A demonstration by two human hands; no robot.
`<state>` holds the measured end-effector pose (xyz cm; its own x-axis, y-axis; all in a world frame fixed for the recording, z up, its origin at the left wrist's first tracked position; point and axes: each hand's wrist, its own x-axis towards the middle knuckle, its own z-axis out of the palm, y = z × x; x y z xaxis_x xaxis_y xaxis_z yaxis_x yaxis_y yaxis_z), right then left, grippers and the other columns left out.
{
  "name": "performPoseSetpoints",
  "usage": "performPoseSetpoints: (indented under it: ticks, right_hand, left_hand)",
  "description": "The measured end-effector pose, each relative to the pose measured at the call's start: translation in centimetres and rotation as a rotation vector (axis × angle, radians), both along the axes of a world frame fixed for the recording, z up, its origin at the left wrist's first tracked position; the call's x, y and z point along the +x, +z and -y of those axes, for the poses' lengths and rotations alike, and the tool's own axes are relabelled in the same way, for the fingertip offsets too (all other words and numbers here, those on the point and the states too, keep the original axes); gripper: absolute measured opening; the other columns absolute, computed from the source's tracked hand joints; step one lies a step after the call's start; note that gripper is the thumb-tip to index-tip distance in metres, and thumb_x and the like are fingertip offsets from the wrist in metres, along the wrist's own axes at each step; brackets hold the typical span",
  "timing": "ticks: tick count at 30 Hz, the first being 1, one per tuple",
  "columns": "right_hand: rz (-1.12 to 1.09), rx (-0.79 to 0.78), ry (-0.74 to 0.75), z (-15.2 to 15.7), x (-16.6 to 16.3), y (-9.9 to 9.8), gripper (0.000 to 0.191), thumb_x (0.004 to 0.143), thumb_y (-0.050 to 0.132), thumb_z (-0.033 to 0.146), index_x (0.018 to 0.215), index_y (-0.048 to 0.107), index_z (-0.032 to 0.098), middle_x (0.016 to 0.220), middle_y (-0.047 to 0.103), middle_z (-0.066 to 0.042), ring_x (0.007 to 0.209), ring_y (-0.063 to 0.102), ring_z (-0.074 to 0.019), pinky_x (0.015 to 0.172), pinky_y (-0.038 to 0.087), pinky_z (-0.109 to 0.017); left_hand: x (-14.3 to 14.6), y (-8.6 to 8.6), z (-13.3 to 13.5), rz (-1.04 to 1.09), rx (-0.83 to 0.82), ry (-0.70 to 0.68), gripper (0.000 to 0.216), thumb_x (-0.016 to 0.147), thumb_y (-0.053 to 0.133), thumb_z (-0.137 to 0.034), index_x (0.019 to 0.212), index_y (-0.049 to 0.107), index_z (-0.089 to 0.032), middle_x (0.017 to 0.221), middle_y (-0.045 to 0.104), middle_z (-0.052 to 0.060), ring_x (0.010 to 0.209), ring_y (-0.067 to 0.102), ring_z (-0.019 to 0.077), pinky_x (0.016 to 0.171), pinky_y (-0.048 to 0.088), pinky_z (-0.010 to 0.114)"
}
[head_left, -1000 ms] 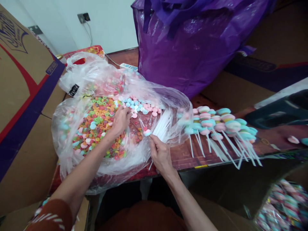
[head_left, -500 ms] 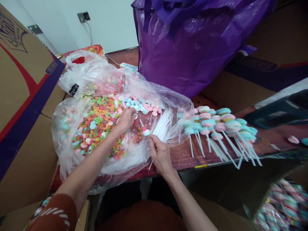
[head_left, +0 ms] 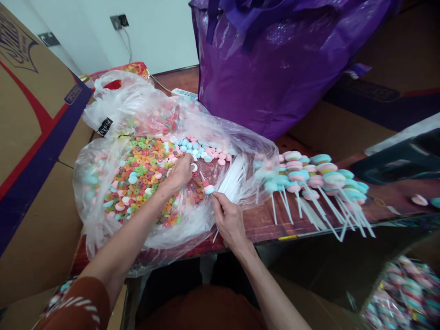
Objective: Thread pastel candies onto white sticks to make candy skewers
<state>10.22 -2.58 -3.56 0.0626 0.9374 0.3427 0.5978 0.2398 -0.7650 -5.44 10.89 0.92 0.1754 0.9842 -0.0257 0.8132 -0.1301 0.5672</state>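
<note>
My right hand [head_left: 229, 220] pinches a white stick just under the candy threaded on it. On that candy skewer [head_left: 208, 189] sit a pink-white and blue marshmallow and a reddish gummy ring, with the bare stick tip pointing up and left. My left hand [head_left: 181, 173] is closed over the candy heap, a pale marshmallow disc [head_left: 194, 167] at its fingertips; the thumb is mostly hidden. Beneath it, colourful gummy rings [head_left: 146, 153] mixed with marshmallows lie on clear plastic. Blue and pink marshmallows [head_left: 206, 152] are spread behind my hands. White sticks [head_left: 231, 181] lie bundled right of the skewer.
Finished marshmallow skewers [head_left: 316, 176] are piled on the table's right. A purple bag [head_left: 275, 68] stands behind, a cardboard box [head_left: 34, 114] at left. Crumpled clear plastic [head_left: 127, 98] surrounds the candy. Wrapped candies [head_left: 405, 293] fill a box at lower right.
Almost nothing differs. Both hands keep nearly the same positions, and the view has shifted very slightly.
</note>
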Motion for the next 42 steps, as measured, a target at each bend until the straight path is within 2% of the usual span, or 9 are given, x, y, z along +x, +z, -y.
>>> performPoseSetpoints:
  ticks: [2, 5, 12, 16, 20, 26, 32, 37, 42]
  right_hand:
    - [-0.003, -0.005, 0.008, 0.0, 0.0, 0.0, 0.03, 0.098, 0.043, 0.026, 0.101, 0.072, 0.017, 0.065, 0.065, -0.001, 0.05, 0.055, -0.0141, 0.056, 0.04, -0.024]
    - [-0.003, 0.001, 0.014, 0.0, 0.0, 0.1, 0.03, 0.098, 0.043, 0.025, 0.101, 0.072, 0.015, 0.063, 0.064, -0.001, 0.049, 0.054, -0.0135, 0.056, 0.039, -0.024]
    - [0.0, -0.017, 0.016, 0.0, -0.1, 0.1, 0.03, 0.098, 0.044, 0.026, 0.098, 0.073, 0.016, 0.062, 0.061, 0.0, 0.052, 0.054, -0.013, 0.057, 0.039, -0.023]
    - [-0.026, -0.03, 0.022, 0.0, -0.2, 0.0, 0.031, 0.098, 0.043, 0.026, 0.096, 0.072, 0.017, 0.067, 0.066, -0.001, 0.056, 0.057, -0.0135, 0.06, 0.041, -0.023]
    - [-0.041, -0.039, 0.027, 0.0, -0.2, -0.1, 0.03, 0.097, 0.044, 0.027, 0.097, 0.072, 0.018, 0.071, 0.068, -0.002, 0.059, 0.06, -0.0141, 0.062, 0.043, -0.023]
    - [-0.012, -0.037, 0.019, 0.0, -0.3, -0.1, 0.031, 0.097, 0.043, 0.027, 0.096, 0.073, 0.017, 0.065, 0.064, -0.001, 0.055, 0.056, -0.0133, 0.059, 0.04, -0.023]
    - [0.03, -0.043, 0.0, 0.0, -0.4, -0.1, 0.033, 0.096, 0.043, 0.027, 0.096, 0.074, 0.016, 0.061, 0.06, -0.001, 0.052, 0.052, -0.0131, 0.058, 0.037, -0.024]
    - [-0.036, -0.098, 0.013, -0.1, -0.4, 0.2, 0.032, 0.096, 0.044, 0.028, 0.091, 0.073, 0.017, 0.058, 0.054, 0.002, 0.05, 0.045, -0.0115, 0.056, 0.036, -0.023]
    - [-0.124, -0.125, -0.001, 0.0, -0.1, 0.3, 0.03, 0.096, 0.046, 0.03, 0.091, 0.072, 0.017, 0.062, 0.055, 0.002, 0.053, 0.045, -0.0112, 0.057, 0.036, -0.022]
  left_hand:
    - [0.0, -0.1, 0.3, -0.021, 0.032, -0.02, 0.017, 0.084, 0.05, -0.012, 0.095, 0.062, -0.017, 0.086, 0.063, 0.006, 0.079, 0.053, 0.0205, 0.074, 0.039, 0.031]
    - [-0.1, -0.5, 0.6, -0.001, 0.026, -0.058, 0.016, 0.083, 0.047, -0.011, 0.083, 0.062, -0.017, 0.077, 0.059, 0.005, 0.077, 0.053, 0.0199, 0.075, 0.039, 0.031]
    - [-0.5, -2.1, 1.5, 0.524, -0.033, -0.009, 0.008, 0.084, 0.051, -0.018, 0.085, 0.058, -0.016, 0.077, 0.059, 0.001, 0.071, 0.055, 0.0139, 0.069, 0.044, 0.025]
    - [-0.6, -2.5, 2.1, 0.663, -0.023, 0.002, 0.011, 0.084, 0.054, -0.018, 0.093, 0.06, -0.016, 0.086, 0.064, 0.002, 0.078, 0.06, 0.0137, 0.075, 0.048, 0.025]
    - [-0.5, -2.6, 2.4, 0.636, -0.014, 0.0, 0.016, 0.086, 0.053, -0.019, 0.096, 0.065, -0.015, 0.09, 0.068, 0.004, 0.082, 0.061, 0.0149, 0.079, 0.048, 0.026]
    - [-0.3, -2.8, 2.7, 0.613, -0.003, -0.025, 0.019, 0.088, 0.051, -0.021, 0.096, 0.067, -0.014, 0.084, 0.068, 0.003, 0.074, 0.06, 0.0146, 0.071, 0.048, 0.025]
    - [0.0, -2.4, 3.7, 0.513, 0.115, -0.006, 0.02, 0.089, 0.05, -0.018, 0.099, 0.068, -0.015, 0.087, 0.069, 0.003, 0.078, 0.061, 0.0154, 0.075, 0.048, 0.026]
    - [0.6, -1.6, 4.7, 0.344, 0.214, 0.013, 0.026, 0.089, 0.05, -0.013, 0.104, 0.071, -0.017, 0.097, 0.071, 0.006, 0.089, 0.063, 0.0182, 0.084, 0.048, 0.03]
    - [1.1, -1.8, 5.1, 0.3, 0.201, -0.004, 0.028, 0.088, 0.052, -0.011, 0.103, 0.075, -0.017, 0.097, 0.072, 0.007, 0.086, 0.064, 0.0179, 0.082, 0.05, 0.029]
